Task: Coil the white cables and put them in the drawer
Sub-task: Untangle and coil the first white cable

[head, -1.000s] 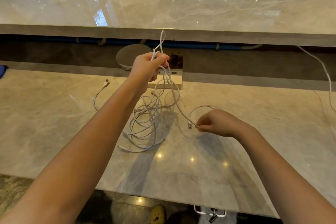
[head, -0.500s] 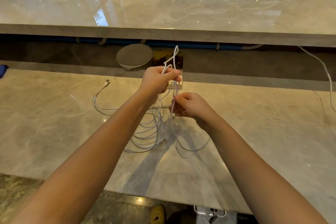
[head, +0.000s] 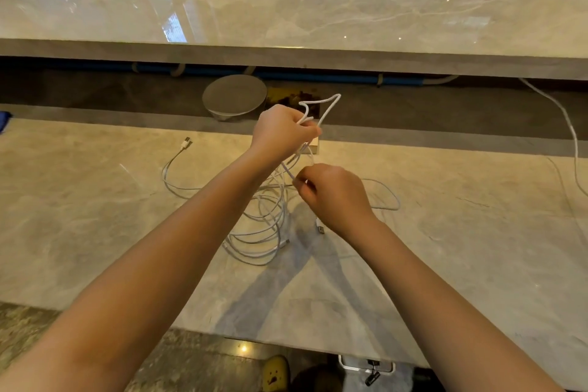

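Head view looks down over both my bare forearms onto a pale marble counter (head: 95,216), and I take the round grey disc (head: 234,98), lying in the dark recess behind that counter, as my marker. My left hand (head: 280,132) is raised just right of the disc and a little nearer to me, its fingers curled tight round a folded bunch of the white cables (head: 254,234). A bent loop (head: 321,105) of cable sticks up out of the top of that fist. My right hand (head: 331,194) sits nearer to me again and further right of the disc, thumb and forefinger pinching a single strand that runs up to my left fist. From the fist the strands hang into a loose heap of overlapping rings on the counter, on my side of the disc and slightly right of it, partly under my left forearm. One end trails out of the heap and finishes in a USB plug (head: 186,143) flat on the marble, nearer to me than the disc and a little left of it. A second connector (head: 320,227) lies beside my right wrist. Far right of the disc a separate white cord (head: 569,127) drops from under the higher marble shelf (head: 318,9) towards the counter. A small card (head: 315,148) is half hidden behind my left hand.
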`<act>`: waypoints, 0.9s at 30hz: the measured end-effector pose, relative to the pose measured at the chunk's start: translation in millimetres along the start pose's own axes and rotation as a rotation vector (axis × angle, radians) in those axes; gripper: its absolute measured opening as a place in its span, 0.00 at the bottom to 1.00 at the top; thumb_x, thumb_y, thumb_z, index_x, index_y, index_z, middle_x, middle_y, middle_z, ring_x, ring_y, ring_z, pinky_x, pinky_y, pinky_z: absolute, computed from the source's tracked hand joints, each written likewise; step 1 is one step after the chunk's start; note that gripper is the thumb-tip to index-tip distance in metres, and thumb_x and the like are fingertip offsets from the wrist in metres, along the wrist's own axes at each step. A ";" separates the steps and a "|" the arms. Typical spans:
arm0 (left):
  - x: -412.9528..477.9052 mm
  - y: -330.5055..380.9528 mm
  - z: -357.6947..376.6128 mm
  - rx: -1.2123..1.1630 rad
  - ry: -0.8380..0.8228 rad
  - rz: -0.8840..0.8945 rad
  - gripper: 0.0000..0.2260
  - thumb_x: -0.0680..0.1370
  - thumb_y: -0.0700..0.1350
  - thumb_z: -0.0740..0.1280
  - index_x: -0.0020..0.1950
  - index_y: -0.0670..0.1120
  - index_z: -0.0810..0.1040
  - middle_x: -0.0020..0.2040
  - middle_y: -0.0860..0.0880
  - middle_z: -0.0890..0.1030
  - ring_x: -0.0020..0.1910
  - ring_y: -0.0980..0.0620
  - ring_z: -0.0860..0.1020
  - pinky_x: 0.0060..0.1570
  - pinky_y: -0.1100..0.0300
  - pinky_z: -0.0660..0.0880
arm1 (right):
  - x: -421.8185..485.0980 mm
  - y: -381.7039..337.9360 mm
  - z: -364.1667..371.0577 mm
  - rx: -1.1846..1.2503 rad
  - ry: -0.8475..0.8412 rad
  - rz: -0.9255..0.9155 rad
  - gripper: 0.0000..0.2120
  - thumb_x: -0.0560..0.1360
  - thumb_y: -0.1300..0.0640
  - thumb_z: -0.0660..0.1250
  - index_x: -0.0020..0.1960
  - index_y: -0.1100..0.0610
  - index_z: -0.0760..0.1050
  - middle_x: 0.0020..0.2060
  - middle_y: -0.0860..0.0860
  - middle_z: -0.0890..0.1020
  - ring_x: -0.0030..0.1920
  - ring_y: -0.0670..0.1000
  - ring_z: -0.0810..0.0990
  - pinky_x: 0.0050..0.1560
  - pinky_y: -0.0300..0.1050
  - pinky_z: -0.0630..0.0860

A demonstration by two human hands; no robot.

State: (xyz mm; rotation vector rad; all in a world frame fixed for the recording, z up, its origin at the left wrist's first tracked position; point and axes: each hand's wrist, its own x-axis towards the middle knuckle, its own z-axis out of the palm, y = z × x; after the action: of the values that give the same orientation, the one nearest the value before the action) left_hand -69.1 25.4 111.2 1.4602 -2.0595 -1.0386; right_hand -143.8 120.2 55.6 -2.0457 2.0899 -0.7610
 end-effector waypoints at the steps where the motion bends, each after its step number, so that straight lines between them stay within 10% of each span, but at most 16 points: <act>1: -0.3 2.3 -0.6 -0.021 0.002 0.011 0.07 0.76 0.47 0.68 0.46 0.44 0.82 0.41 0.48 0.81 0.38 0.54 0.77 0.42 0.59 0.75 | 0.4 2.1 5.1 0.003 -0.028 0.020 0.13 0.78 0.51 0.60 0.52 0.56 0.80 0.45 0.53 0.83 0.44 0.54 0.80 0.37 0.42 0.67; 11: -3.1 -8.3 -37.4 -0.616 -0.239 -0.056 0.07 0.78 0.45 0.64 0.51 0.44 0.80 0.31 0.51 0.70 0.26 0.58 0.65 0.26 0.67 0.63 | -19.1 51.1 48.5 -0.054 -0.380 0.172 0.13 0.77 0.50 0.62 0.50 0.57 0.81 0.44 0.54 0.83 0.43 0.53 0.79 0.42 0.46 0.75; 18: -11.7 -18.4 -29.9 -0.869 -0.488 -0.116 0.12 0.82 0.46 0.56 0.55 0.41 0.77 0.35 0.50 0.72 0.25 0.59 0.64 0.22 0.68 0.58 | 24.9 13.0 -41.6 1.223 -0.079 0.563 0.16 0.80 0.47 0.54 0.58 0.54 0.75 0.53 0.53 0.82 0.53 0.51 0.81 0.55 0.46 0.77; 27: -13.2 -19.1 -46.6 -1.142 -0.545 -0.119 0.16 0.82 0.51 0.52 0.42 0.45 0.72 0.28 0.53 0.67 0.22 0.59 0.64 0.19 0.68 0.61 | 22.3 45.9 -52.8 0.798 0.118 0.574 0.14 0.81 0.53 0.53 0.48 0.55 0.76 0.29 0.48 0.69 0.28 0.45 0.64 0.28 0.39 0.62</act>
State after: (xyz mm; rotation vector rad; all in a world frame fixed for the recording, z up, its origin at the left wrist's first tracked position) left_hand -20.1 18.7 127.6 0.7093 -1.1492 -2.2996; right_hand -209.3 111.0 87.4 -0.9555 1.8227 -1.3194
